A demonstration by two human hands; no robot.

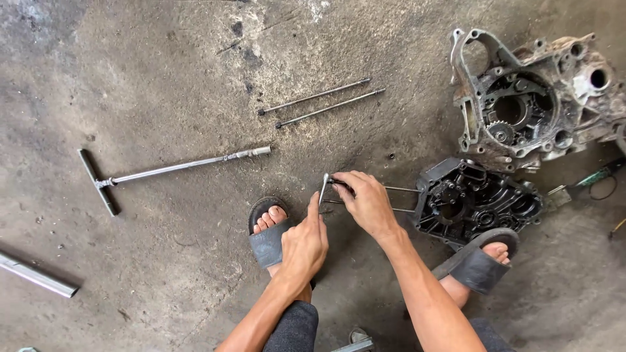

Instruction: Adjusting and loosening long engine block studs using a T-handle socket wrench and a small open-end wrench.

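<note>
My left hand (304,242) grips a small metal wrench (323,186) that stands up near the ends of two long studs (399,190). These studs stick out leftwards from a black engine case half (479,201) lying on the concrete floor. My right hand (366,201) is closed over the stud ends next to the wrench head. My feet in dark slides (269,238) rest on either side; the right foot (481,262) touches the case's near edge.
A greasy grey crankcase half (535,98) with gears lies at the upper right. Two loose long studs (323,103) lie on the floor above my hands. A T-handle socket wrench (163,172) lies to the left, a metal tube (36,275) at the lower left.
</note>
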